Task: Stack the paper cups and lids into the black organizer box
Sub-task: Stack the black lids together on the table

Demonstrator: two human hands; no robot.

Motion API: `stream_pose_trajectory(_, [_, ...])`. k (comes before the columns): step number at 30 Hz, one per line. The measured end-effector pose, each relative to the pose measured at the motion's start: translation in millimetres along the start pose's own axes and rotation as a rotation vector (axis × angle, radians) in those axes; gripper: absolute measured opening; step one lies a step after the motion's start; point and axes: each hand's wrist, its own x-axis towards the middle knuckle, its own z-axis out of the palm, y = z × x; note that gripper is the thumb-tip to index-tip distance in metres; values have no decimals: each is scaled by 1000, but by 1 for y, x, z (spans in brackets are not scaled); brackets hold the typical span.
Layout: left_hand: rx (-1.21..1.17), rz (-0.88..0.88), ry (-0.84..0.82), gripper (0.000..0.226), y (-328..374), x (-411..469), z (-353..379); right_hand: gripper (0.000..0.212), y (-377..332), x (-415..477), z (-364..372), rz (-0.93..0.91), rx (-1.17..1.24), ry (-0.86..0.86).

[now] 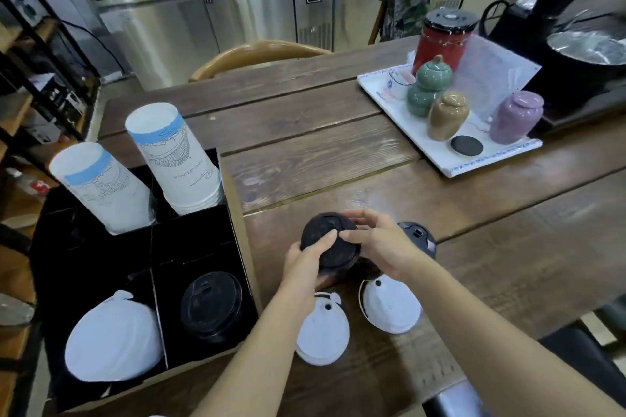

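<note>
Holding a black lid point(329, 242) between them, both hands are partly curled: the left hand point(305, 264) has its thumb on the crown and fingers under the near rim; the right hand point(376, 244) pinches the far rim with thumb and fingertips; whether one lid or a small nested stack is held cannot be told. It hovers above the wooden table point(338, 145), just right of the black organizer box point(237, 240). Judged thin moulded plastic: very light, springy, slightly slick, liable to buckle if squeezed; best gripped at the rolled rim, not the dome. Two white lids point(323, 332) lie flat near the forearms; another dark lid point(418, 239) sits behind the right hand. Inside the box: two inverted stacks of paper cups point(176, 159), matt white with blue bands, in the far compartments; a white lid stack point(111, 338) near left; a black lid stack point(211, 306) near right.
</note>
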Motion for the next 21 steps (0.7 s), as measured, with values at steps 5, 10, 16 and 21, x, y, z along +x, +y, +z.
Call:
stream_pose_trajectory(5, [128,67,-72,44,7,7,30,36,-8,-14,-39,30,239,64])
stream_pose_trajectory(10, [523,147,49,43,-4,23,39,30,-11,-21,-66,-21,478,149])
stream_pose_trajectory(16, [1272,182,-13,123,-26,22,57,32,-2,-22,-82,-16,531,233])
stream_pose_trajectory(21, [1446,287,40,116,-30,31,64,44,-3,-22,-87,-21,579,256])
